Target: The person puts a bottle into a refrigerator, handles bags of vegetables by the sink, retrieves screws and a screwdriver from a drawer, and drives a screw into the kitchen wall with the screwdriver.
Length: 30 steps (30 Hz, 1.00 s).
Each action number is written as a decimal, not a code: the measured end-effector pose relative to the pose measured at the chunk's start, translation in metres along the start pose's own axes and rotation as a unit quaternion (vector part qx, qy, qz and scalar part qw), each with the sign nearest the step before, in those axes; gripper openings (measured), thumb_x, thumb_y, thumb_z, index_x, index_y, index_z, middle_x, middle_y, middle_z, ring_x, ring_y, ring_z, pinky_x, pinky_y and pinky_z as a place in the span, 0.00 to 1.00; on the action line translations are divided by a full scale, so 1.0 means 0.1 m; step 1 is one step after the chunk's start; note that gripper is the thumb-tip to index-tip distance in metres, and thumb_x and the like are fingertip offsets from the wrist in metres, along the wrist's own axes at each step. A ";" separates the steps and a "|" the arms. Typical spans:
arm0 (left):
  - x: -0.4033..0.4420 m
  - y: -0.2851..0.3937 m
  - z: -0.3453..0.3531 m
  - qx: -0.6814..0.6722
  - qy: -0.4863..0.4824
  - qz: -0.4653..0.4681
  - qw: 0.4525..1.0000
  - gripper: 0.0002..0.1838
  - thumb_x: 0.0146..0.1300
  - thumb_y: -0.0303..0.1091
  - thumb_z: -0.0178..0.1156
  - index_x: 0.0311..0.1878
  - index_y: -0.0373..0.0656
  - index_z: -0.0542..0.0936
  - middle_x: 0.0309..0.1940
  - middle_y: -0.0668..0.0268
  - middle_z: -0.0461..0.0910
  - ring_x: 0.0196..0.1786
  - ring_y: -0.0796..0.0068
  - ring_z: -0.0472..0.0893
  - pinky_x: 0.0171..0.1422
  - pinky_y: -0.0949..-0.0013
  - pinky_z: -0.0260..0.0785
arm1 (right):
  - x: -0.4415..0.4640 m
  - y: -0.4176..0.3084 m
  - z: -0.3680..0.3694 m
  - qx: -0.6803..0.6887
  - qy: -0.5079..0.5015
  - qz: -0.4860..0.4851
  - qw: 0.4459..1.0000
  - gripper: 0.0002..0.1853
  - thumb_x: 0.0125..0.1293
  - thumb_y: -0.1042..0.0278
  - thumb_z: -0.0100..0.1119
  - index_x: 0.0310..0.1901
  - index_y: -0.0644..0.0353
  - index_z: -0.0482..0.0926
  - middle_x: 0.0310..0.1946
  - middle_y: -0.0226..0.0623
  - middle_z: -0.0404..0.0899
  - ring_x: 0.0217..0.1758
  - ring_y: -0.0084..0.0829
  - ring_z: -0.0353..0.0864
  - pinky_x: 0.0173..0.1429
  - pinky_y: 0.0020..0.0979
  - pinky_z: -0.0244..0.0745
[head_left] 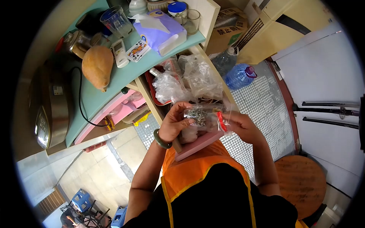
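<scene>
Above an open drawer with a pink front (199, 146), my two hands hold a clear plastic bag (197, 115) between them. Small metal pieces show through the bag; their exact kind is too small to tell. My left hand (175, 123), with a green bangle at the wrist, grips the bag's left end. On the other end, near a red strip (221, 121), my right hand (242, 125) is closed. Crumpled clear plastic bags (199, 76) fill much of the drawer, beside a red tray (152, 88).
The green counter (91, 100) bears a papaya-like fruit (97, 67), a remote (120, 54), a playing card, a purple tissue pack (159, 31) and glasses. Right of the drawer stand large bottles (240, 76). A rice cooker (53, 110) is at left, a round wooden top (301, 185) lower right.
</scene>
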State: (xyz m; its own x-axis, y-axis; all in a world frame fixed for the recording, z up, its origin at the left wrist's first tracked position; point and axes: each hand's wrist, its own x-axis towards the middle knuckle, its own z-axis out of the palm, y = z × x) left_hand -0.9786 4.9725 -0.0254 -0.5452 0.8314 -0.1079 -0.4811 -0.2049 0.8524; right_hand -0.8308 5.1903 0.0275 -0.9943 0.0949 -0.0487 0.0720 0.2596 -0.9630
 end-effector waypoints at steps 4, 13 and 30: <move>0.02 0.07 0.12 -0.041 0.012 -0.006 0.999 0.24 0.56 0.15 0.60 0.56 0.42 0.67 0.51 0.66 0.70 0.53 0.76 0.72 0.58 0.71 0.67 | 0.03 -0.02 -0.03 -0.051 -0.080 0.052 0.994 0.19 0.62 0.75 0.54 0.56 0.57 0.75 0.34 0.35 0.75 0.38 0.25 0.74 0.46 0.29 0.70; 0.02 -0.03 0.16 -0.072 0.061 -0.052 0.994 0.25 0.53 0.16 0.62 0.53 0.42 0.67 0.49 0.67 0.72 0.52 0.76 0.73 0.58 0.71 0.67 | 0.15 0.03 0.13 -0.001 -0.011 0.055 0.998 0.21 0.56 0.77 0.61 0.53 0.54 0.78 0.31 0.34 0.78 0.32 0.24 0.76 0.37 0.27 0.72; -0.02 -0.19 0.30 -0.134 0.120 -0.024 0.983 0.24 0.56 0.14 0.58 0.55 0.43 0.66 0.48 0.69 0.73 0.52 0.78 0.72 0.58 0.73 0.65 | 0.21 -0.07 0.07 -0.139 0.007 0.099 0.985 0.12 0.55 0.70 0.64 0.42 0.59 0.81 0.34 0.42 0.82 0.35 0.30 0.82 0.41 0.27 0.75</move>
State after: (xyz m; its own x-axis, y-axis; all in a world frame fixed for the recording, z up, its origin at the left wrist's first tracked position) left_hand -0.9482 4.9901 -0.0260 -0.6484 0.7044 -0.2886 -0.6561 -0.3249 0.6811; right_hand -0.8532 5.1833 0.0315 -0.9574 0.1838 -0.2226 0.2854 0.4880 -0.8249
